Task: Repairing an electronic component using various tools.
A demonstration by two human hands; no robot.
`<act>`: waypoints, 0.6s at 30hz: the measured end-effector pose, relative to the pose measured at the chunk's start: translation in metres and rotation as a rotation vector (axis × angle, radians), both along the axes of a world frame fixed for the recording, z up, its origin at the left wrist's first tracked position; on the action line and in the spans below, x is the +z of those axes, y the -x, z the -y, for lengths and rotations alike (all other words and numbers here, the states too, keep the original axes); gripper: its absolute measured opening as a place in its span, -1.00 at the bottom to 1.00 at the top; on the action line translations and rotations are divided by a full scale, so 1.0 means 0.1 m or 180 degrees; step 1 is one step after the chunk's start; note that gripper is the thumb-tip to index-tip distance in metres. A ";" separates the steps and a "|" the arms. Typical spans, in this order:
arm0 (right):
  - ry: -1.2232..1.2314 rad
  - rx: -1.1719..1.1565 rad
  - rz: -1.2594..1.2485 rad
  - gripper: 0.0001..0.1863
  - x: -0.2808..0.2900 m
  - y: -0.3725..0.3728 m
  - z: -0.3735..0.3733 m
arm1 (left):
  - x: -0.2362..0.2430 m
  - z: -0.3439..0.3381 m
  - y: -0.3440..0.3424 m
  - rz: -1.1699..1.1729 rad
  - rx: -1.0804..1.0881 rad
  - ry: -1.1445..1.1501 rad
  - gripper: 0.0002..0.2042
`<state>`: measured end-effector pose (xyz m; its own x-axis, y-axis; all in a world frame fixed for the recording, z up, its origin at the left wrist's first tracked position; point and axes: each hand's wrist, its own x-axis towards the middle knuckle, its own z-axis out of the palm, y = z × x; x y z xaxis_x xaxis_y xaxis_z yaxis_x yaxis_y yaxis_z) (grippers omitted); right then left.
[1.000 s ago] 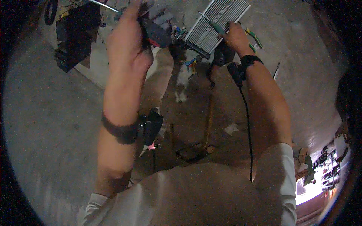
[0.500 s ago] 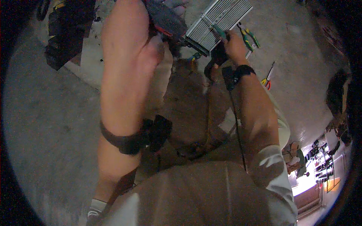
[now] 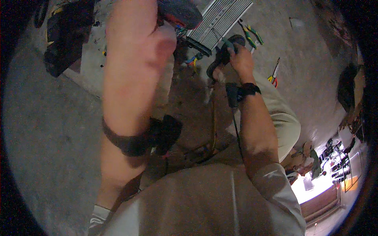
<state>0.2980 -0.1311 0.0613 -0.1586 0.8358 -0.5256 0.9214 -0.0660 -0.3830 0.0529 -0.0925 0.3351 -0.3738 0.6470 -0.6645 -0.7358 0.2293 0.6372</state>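
Observation:
My left hand [image 3: 136, 51] is raised close and blurred at the upper left. Its fingers run out past the top edge, so what they do is hidden. My right hand [image 3: 241, 61] is closed round the green handle of a screwdriver [image 3: 227, 43]. The thin shaft points up and left over a finned silver metal box [image 3: 221, 19]. Coloured wires [image 3: 193, 62] come out at the box's near left end. Close by my right hand are green-and-yellow pliers [image 3: 252, 34]. Farther right lie long-nose pliers [image 3: 275, 74] with red and yellow handles.
A dark shoe with a red edge [image 3: 183, 13] stands left of the box. A black item with yellow marks [image 3: 71, 37] lies on a pale board [image 3: 91, 70] at the far left. Dark cloth-like things [image 3: 348, 88] sit at the right. A cable [image 3: 238, 133] hangs along my right forearm.
My right hand has drawn a little nearer to me and left with the screwdriver. The box and pliers sit higher and farther left in the view. My left hand stays raised.

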 end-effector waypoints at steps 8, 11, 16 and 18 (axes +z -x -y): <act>-0.0139 0.0000 0.0012 -0.61 0.05 0.18 0.04 | 0.01 -0.20 -0.15 0.0068 0.0066 -0.0061 -0.71; -0.0266 -0.0128 -0.0014 -0.61 0.06 0.21 0.06 | -0.04 -0.20 -0.18 -0.0020 0.0045 -0.0034 -0.71; -0.0397 -0.0190 -0.0025 -0.62 0.14 0.25 0.06 | -0.04 -0.19 -0.16 0.0117 -0.0047 -0.0126 -0.69; -0.0488 -0.0170 -0.0078 -0.62 0.16 0.26 0.06 | -0.02 -0.19 -0.17 0.0053 -0.0036 -0.0084 -0.68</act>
<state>0.2718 -0.1367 0.0771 -0.1230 0.9135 -0.3878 0.9084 -0.0537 -0.4146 0.0698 -0.0731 0.3330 -0.3555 0.6686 -0.6532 -0.7437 0.2209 0.6309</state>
